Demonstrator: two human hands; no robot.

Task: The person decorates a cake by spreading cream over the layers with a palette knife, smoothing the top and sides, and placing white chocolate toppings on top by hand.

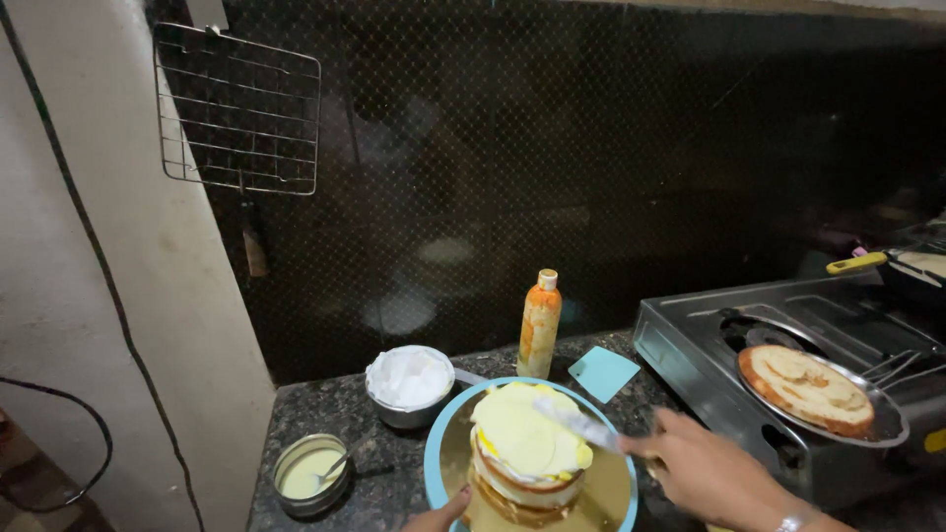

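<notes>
On the far left: a pale wall is running down beside the dark speckled desk [325, 409], and a wire rack [238, 110] is hanging above it against the black netted backsplash.
Small steel bowl [311, 473]: it is sitting near the desk's left front corner, holding pale yellow liquid with a spoon leaning in it.
Cream pot [411, 384]: it is standing behind the turntable, filled with white cream.
Left hand [439, 514]: only its fingers are showing at the bottom edge, pressing against the front rim of the blue turntable [434, 448]; whether they are curling around the rim I cannot tell.
Layered cake [524, 445]: it is resting in the middle of the turntable on a golden board, its top coated with pale yellow cream, lying just above the left fingers and just left of the right hand.
Orange squeeze bottle [539, 324]: it is standing upright behind the cake.
Teal scraper [603, 372]: it is lying flat on the desk, right of the bottle.
Palette knife [576, 425]: its blade is lying across the cake's top right edge, touching the cream.
Right hand [705, 471]: its fingers are closing around the knife's handle, just right of the cake.
Gas stove [788, 394]: it is sitting at the right, carrying a steel plate [882, 424] with a sponge layer [805, 387].
</notes>
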